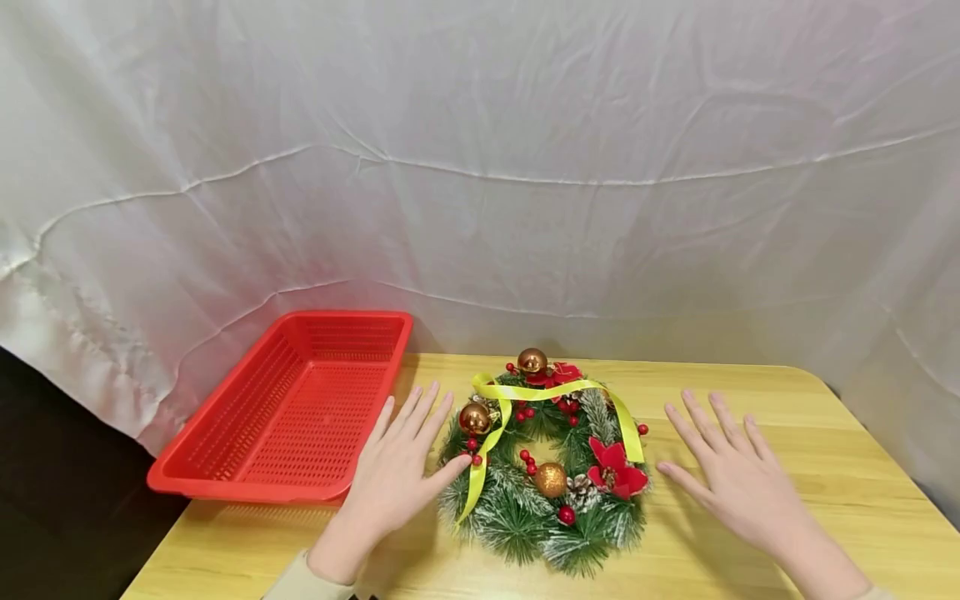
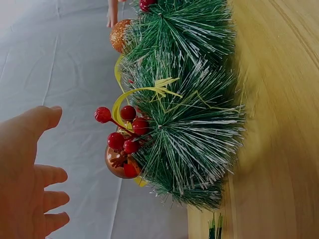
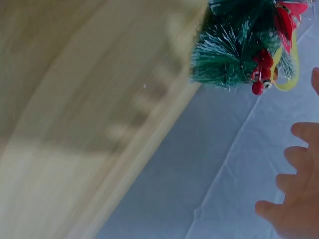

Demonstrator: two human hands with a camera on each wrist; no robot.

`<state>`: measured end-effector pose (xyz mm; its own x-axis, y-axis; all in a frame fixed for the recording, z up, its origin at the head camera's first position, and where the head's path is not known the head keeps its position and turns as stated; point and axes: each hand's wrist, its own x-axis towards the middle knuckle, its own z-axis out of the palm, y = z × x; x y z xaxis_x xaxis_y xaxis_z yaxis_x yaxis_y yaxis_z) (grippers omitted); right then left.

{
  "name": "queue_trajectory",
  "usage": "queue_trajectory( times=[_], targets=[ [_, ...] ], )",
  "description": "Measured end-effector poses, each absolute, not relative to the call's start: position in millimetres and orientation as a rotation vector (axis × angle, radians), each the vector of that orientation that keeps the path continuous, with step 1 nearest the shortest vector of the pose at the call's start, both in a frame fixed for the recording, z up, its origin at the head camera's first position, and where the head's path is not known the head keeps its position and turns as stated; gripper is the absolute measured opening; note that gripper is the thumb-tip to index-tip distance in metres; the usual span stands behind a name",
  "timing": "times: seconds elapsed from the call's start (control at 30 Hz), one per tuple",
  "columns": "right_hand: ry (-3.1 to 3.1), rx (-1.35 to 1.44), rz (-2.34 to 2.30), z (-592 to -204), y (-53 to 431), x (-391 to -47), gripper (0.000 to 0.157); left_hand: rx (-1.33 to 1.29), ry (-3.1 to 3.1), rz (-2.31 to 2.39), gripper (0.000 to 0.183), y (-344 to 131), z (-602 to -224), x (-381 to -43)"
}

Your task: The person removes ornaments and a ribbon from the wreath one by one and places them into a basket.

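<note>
Head view: a Christmas wreath lies mid-tabletop toward the near edge, between the left hand and right hand, both with fingers spread wide and holding nothing. A red basket overhangs the left edge.

Left wrist view: straight fingers near the wreath's berries.

Right wrist view: fingers splayed, apart from the wreath.

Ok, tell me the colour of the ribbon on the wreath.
The ribbon on the wreath is yellow, clearest in the head view.

Green frosted wreath, gold baubles, flat on table
</note>
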<state>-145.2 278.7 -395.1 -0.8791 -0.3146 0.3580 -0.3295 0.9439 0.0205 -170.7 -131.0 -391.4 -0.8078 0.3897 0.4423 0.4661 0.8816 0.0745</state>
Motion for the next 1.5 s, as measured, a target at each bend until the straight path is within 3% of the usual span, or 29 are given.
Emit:
queue_trajectory(
  times=[0.67, 1.5],
  targets=[
    [-2.719, 0.669, 0.099, -411.6, 255.2, -146.0, 0.070, -0.713, -2.605, -0.342, 0.075, -113.4, -398.9, -162.6],
    [-2.741, 0.692, 0.041, -427.7, 253.6, -148.1, 0.066, -1.034, -2.503, -0.445, 0.063, -47.3, -411.6, -146.8]
  ],
)
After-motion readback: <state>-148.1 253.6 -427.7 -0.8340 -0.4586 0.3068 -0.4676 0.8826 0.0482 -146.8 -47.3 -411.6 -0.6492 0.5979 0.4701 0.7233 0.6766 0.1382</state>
